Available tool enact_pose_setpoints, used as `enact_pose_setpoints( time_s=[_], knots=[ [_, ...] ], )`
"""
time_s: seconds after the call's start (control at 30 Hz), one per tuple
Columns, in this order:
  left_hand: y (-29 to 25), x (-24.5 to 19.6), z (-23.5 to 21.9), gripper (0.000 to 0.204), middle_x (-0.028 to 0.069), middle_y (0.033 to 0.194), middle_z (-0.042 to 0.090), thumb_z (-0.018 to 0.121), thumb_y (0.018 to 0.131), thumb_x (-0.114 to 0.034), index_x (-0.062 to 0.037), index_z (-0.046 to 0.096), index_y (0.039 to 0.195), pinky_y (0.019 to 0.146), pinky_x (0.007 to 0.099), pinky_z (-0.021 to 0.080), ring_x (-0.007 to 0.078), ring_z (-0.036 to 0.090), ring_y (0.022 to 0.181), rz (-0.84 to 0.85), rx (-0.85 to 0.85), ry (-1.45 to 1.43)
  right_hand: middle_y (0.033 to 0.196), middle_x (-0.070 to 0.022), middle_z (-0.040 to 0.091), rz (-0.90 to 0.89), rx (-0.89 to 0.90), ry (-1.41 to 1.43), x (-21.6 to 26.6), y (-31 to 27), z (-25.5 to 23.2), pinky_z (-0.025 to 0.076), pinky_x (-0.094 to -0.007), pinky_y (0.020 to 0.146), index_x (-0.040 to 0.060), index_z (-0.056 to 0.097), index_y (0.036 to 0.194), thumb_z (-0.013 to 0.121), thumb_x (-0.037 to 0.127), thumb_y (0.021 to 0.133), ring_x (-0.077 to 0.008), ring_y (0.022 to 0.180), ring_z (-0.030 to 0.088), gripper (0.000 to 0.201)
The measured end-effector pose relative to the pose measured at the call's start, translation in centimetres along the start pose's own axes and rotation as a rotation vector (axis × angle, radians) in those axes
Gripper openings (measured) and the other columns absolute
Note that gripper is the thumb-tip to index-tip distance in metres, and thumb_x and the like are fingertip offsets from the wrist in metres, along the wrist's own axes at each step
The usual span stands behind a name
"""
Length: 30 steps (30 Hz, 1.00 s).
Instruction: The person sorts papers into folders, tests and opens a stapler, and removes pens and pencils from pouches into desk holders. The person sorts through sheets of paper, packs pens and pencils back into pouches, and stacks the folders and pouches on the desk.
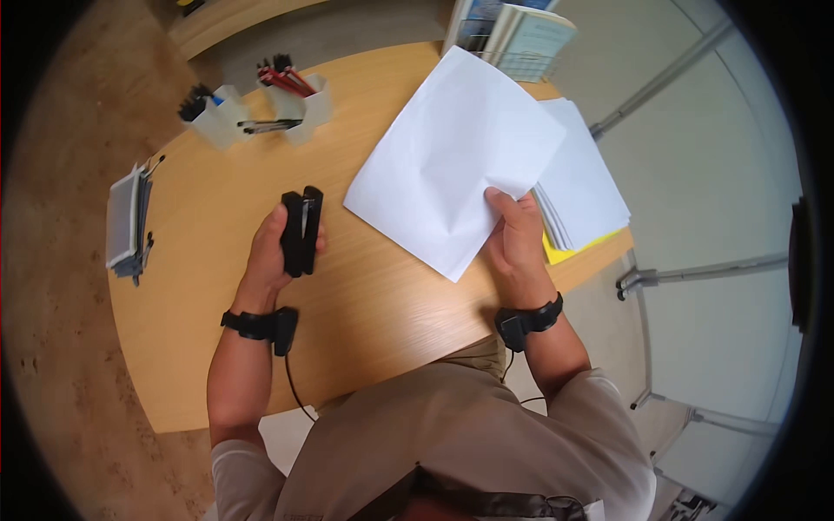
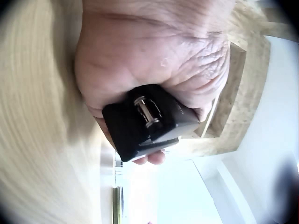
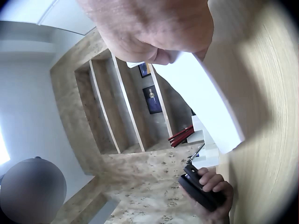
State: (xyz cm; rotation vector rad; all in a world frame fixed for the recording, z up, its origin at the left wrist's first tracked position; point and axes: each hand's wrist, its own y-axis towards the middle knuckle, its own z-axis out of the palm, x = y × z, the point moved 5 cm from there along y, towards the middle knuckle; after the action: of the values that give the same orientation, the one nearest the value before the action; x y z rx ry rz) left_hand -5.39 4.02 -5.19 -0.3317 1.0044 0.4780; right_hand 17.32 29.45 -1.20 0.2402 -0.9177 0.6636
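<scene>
My head camera looks down from up high at the tabletop [image 1: 373,304]. My left wrist camera is tipped sideways, right up close to the left hand [image 1: 268,252] and black stapler [image 1: 302,233]. My right wrist camera, sideways too, looks past the near right hand [image 1: 517,239] toward the shelves [image 3: 117,93]. All three see the black stapler; head and right wrist share the white paper [image 1: 452,148].

I record pens [image 1: 282,78] in cups [image 1: 319,102] near the far edge of the tabletop [image 1: 365,304], left of the rack [image 1: 521,66]. Books [image 1: 537,36] stand in that rack, toward the far right corner. By the right edge, a paper stack [image 1: 589,174] lies on a folder [image 1: 575,253]. One unidentified item [image 1: 125,224] occupies the left edge.
</scene>
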Motion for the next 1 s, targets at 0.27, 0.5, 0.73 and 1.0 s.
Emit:
enact_pose_setpoints(
  time_s=[0.27, 0.5, 0.73, 1.0],
  knots=[
    [0.2, 0.2, -0.7, 0.068, 0.013, 0.097, 0.066, 0.038, 0.105, -0.065, -0.0019, 0.058, 0.124, 0.075, 0.0373, 0.055, 0.0213, 0.065, 0.081, -0.021, 0.003, -0.059, 0.13, -0.0169, 0.065, -0.374, -0.226, 0.214, 8.2, 1.4, -6.9, 0.047, -0.0441, 0.113, -0.0079, 0.057, 0.125, 0.052, 0.003, 0.1, -0.0274, 0.124, 0.061, 0.028],
    [0.3, 0.3, -0.8, 0.07, 0.0119, 0.098, 0.066, 0.038, 0.105, -0.065, -0.0014, 0.058, 0.125, 0.076, 0.0375, 0.055, 0.021, 0.065, 0.081, -0.018, -0.013, -0.054, 0.106, -0.0152, 0.067, 0.118, 0.417, 0.546, 8.7, 1.8, -11.1, 0.062, -0.0355, 0.089, 0.0027, 0.056, 0.11, 0.055, 0.02, 0.106, -0.0271, 0.101, 0.07, 0.018],
    [0.2, 0.0, -0.2, 0.066, 0.0108, 0.095, 0.067, 0.044, 0.102, -0.067, -0.0045, 0.061, 0.117, 0.073, 0.0352, 0.056, 0.0203, 0.066, 0.082, -0.045, -0.021, -0.072, 0.123, -0.0282, 0.063, -0.027, -0.257, 0.714, 6.5, 1.5, -8.6, 0.061, -0.0395, 0.1, -0.0058, 0.047, 0.119, 0.052, 0.011, 0.108, -0.0383, 0.115, 0.068, 0.021],
    [0.2, 0.0, -0.2, 0.066, 0.0104, 0.097, 0.067, 0.045, 0.102, -0.067, -0.0047, 0.061, 0.117, 0.075, 0.0344, 0.056, 0.0187, 0.066, 0.084, -0.026, -0.007, -0.06, 0.145, -0.0334, 0.046, 0.003, -0.234, 1.074, 4.7, 3.7, -6.8, 0.054, -0.0458, 0.109, -0.0086, 0.035, 0.138, 0.043, 0.017, 0.111, -0.0441, 0.131, 0.055, 0.039]
  ],
)
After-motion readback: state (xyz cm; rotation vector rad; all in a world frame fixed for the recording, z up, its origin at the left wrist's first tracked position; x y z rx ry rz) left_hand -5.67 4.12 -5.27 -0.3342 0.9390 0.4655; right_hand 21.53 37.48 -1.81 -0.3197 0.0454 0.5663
